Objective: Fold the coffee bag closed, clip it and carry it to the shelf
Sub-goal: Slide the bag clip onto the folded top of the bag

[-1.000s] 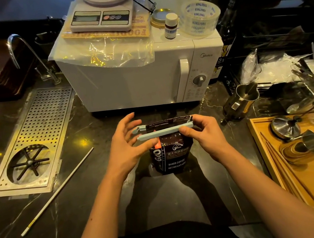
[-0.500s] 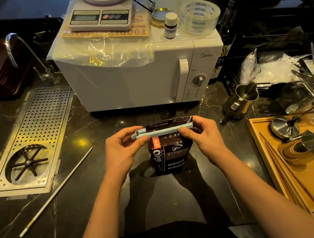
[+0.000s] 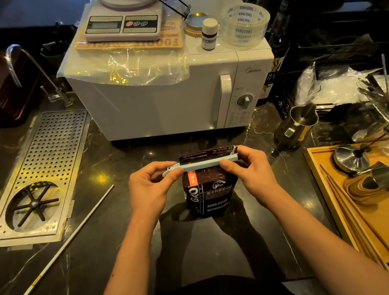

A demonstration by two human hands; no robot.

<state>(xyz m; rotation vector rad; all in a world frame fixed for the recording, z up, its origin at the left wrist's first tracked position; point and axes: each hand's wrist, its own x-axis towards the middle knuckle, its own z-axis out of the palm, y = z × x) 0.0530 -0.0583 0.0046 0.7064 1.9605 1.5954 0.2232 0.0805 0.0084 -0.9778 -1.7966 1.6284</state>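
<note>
Since a second ago the left hand has curled its fingers down onto the pale blue clip. Now both it and the right hand pinch the clip's ends across the folded top of the coffee bag, which stands upright on the dark counter before the microwave.

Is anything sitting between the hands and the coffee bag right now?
Nothing visible. The left hand and right hand already pinch the ends of the pale blue plastic clip across the folded top of the dark brown coffee bag. No shelf is identifiable, so that path cannot be judged.
</note>
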